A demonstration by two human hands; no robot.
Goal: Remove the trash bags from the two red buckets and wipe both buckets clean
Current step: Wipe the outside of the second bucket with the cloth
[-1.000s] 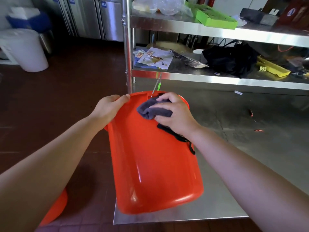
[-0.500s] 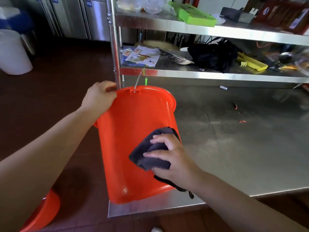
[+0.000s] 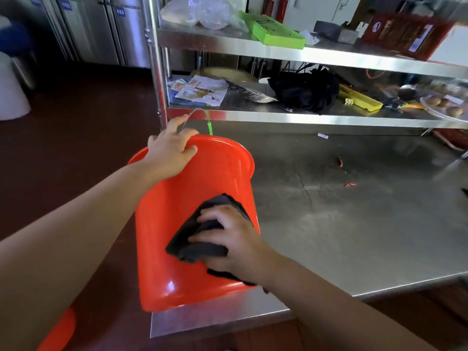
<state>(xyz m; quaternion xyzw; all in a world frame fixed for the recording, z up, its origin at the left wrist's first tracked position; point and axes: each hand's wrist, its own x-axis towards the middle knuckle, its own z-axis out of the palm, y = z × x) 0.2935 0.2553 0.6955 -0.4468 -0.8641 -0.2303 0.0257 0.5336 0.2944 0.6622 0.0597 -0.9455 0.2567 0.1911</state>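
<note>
Left hand: fingers curled over the far rim of the red bucket, gripping it; one finger reaches up toward the wire handle, though whether it touches is unclear.

Right hand: fingers bent around a dark cloth, pressing it flat against the bucket's outer side wall, low down near the base.

Red bucket: tilted, mouth facing away from the person, base resting at the near left corner of the steel worktop and overhanging its left edge. A green tag hangs from the wire handle above the rim.

Second red bucket: only a curved portion visible at the lower left, on the floor, well apart from the first.

Worktop: two small red scraps toward the middle right.

Lower shelf, behind the worktop: printed papers, black bag, yellow tray.

Upper shelf: clear plastic bag, green tray.

Far left floor: white bin.
</note>
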